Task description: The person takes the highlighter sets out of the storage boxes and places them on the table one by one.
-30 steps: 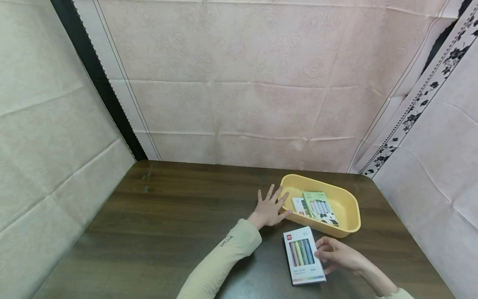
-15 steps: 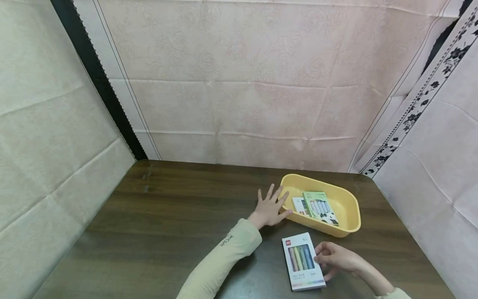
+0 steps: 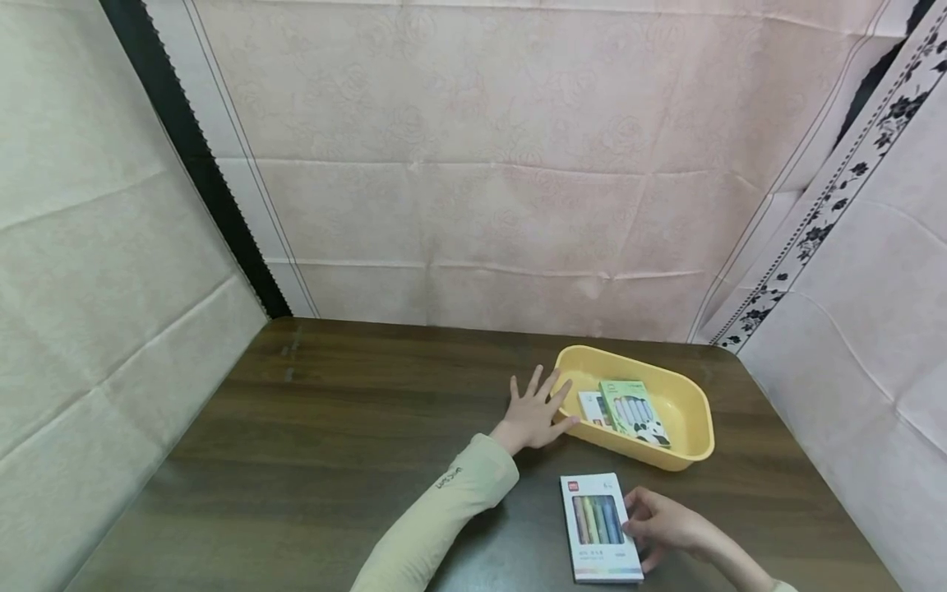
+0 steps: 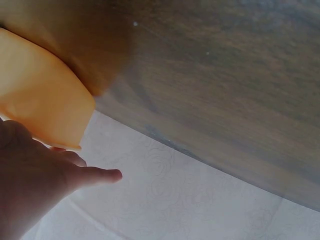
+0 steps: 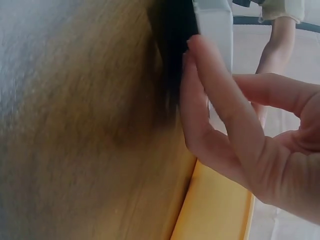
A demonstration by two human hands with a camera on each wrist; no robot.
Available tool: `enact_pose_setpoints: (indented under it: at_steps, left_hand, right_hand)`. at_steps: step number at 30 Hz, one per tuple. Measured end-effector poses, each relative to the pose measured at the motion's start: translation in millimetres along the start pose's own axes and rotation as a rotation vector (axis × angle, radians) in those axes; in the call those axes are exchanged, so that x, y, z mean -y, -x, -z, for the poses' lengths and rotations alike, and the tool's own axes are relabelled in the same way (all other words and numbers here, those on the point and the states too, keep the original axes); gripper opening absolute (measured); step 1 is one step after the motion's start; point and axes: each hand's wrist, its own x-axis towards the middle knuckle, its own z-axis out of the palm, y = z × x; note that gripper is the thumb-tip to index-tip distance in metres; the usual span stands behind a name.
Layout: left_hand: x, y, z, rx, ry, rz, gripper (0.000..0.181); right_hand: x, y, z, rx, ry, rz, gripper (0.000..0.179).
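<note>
A white box of coloured sticks (image 3: 601,526) is close over the near part of the table, its printed face up. My right hand (image 3: 669,526) grips the box by its right edge. In the right wrist view, curled fingers (image 5: 212,70) and the thumb close on the white box side (image 5: 216,35). Spread flat, my left hand (image 3: 534,413) rests with its fingers over the left end of a yellow basket (image 3: 691,411). The left wrist view shows that hand (image 4: 45,175) at the basket rim. Inside lie a green panda box (image 3: 635,411) and a smaller white box (image 3: 592,407) partly under it.
The dark wooden table (image 3: 355,427) has rounded far corners. Behind it hangs a pale patterned cloth (image 3: 473,189), with more cloth walls at left (image 3: 111,271) and right (image 3: 858,329).
The right hand has drawn the white box of coloured sticks toward the near edge, and the box has turned straighter. The left hand and the basket stay in place.
</note>
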Motion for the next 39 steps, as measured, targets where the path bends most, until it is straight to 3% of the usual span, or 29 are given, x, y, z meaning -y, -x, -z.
enact_pose_setpoints:
  at_steps: [20, 39]
  left_hand:
    - [-0.4, -0.6, -2.0, 0.012, 0.002, 0.001, 0.066]
    - [0.2, -3.0, -1.9, 0.006, 0.001, 0.005, 0.066]
  right_hand:
    - [8, -1.2, -12, -0.087, 0.193, -0.109, 0.028]
    - [14, -5.8, -16, -0.157, 0.265, -0.204, 0.031]
